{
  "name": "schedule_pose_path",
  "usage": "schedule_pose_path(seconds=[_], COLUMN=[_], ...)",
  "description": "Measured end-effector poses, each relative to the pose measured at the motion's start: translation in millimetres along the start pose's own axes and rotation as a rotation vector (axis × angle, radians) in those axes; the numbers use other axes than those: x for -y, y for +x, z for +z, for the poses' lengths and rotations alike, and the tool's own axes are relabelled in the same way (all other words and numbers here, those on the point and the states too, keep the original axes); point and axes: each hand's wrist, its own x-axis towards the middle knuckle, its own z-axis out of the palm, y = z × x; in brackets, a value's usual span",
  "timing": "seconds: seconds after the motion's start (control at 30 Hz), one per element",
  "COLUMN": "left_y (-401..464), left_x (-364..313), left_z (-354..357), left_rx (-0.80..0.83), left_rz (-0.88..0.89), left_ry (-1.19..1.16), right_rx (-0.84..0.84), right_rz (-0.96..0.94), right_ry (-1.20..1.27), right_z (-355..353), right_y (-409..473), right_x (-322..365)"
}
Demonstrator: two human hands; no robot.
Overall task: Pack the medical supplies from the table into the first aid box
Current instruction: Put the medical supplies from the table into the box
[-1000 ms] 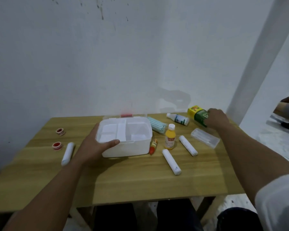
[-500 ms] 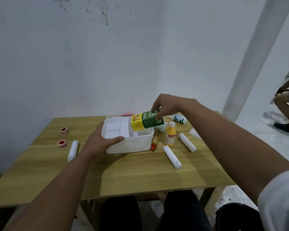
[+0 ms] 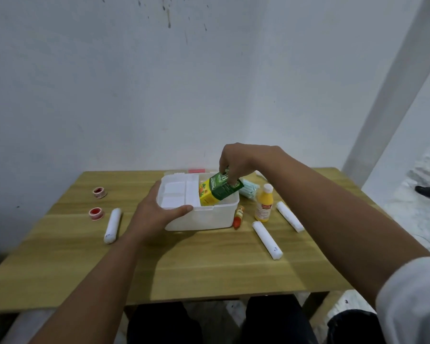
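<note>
**Green-and-yellow carton goes into first aid box**

A person's right hand pinches the green end of a medicine carton, its fingers closed on it from above. The carton is tilted, its long axis running from the raised green end at right down to the yellow end, which sits inside the right compartment of the open white first aid box near the far edge of the worktop. The left compartments show only white. The left hand grips the box's near left corner, thumb over the rim. A yellow bottle stands upright just right of the box.
</note>
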Motion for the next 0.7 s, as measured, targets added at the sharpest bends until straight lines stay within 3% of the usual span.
schedule_pose_path(seconds=[0.27, 0.5, 0.7], left_y=[0.2, -1.2, 0.0], left_x=[1.8, 1.1, 2.5], left_z=[0.2, 0.3, 1.8], left_rx=[-0.01, -0.017, -0.016], left_rz=[-0.006, 0.022, 0.03], left_ry=[-0.001, -0.003, 0.028], right_rx=[-0.08, -0.089, -0.148], right_rz=[-0.011, -0.062, -0.097], right_ry=[0.261, 0.218, 0.255], right_z=[55.8, 88.5, 69.1], right_y=[16.6, 27.4, 14.1], right_x=[15.4, 36.0, 27.6])
